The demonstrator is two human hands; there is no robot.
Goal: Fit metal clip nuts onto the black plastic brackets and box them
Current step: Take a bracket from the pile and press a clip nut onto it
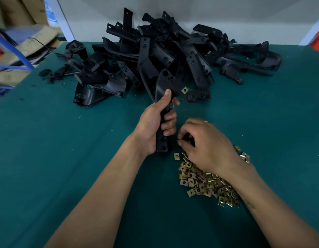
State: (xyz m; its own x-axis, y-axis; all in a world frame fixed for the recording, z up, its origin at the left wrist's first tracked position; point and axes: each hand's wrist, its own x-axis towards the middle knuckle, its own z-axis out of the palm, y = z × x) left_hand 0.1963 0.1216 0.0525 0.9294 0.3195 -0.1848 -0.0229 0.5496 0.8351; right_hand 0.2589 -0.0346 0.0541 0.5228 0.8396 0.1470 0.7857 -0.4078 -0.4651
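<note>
We see left hand (155, 122) gripping black bracket (170, 83) upright over green counter (65, 158), one clip nut (185, 90) already fitted. Right hand (207, 145) at clip nut pile (207, 183), fingers curled, apparently pinching something dark; cannot tell what. Next move, we judge: slide another nut onto bracket's edge.

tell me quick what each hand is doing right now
Left hand: grips a black bracket.
Right hand: fingers curled above the clip nuts; whether it holds one cannot be told.

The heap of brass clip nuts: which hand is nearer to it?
Right. The right hand hovers directly over the heap of clip nuts, fingers curled. The left hand grips a black bracket to the heap's upper left.
</note>
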